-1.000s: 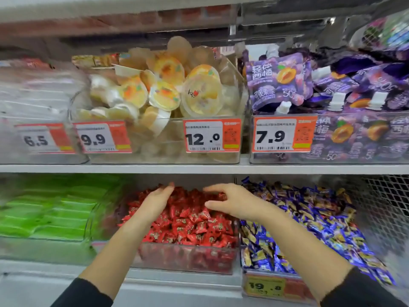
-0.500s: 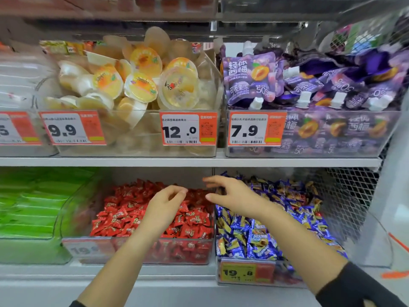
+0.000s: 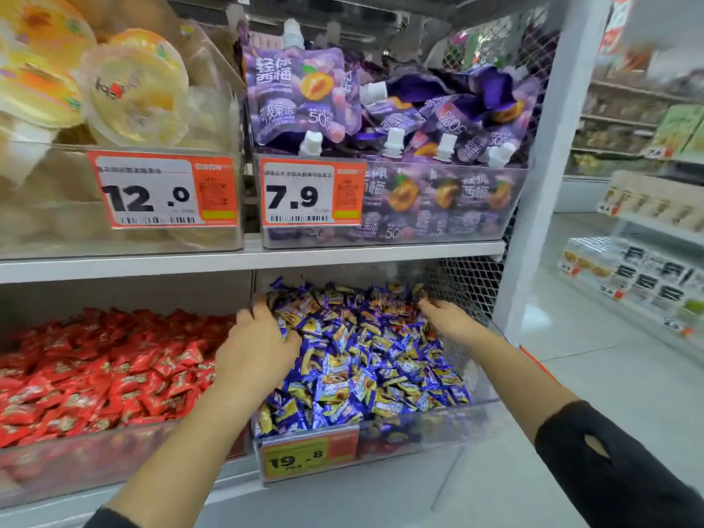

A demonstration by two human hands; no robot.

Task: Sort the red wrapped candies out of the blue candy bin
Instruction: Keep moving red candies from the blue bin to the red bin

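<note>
**Blue candy bin with both hands in it**

Blue candy bin [image 3: 438,432] is sitting on the lower shelf, right of the red candy bin [image 3: 76,463], heaped with blue wrapped candies [image 3: 365,360]. Both hands are reaching into its far end. The left hand [image 3: 255,352] is lying on the candies at the left wall, fingers curled down into them; whether they are gripping any, I cannot tell. The right hand [image 3: 445,322] is resting at the far right, fingertips buried, grasp hidden. Purple jelly pouches [image 3: 304,93] are filling the shelf above.
</note>
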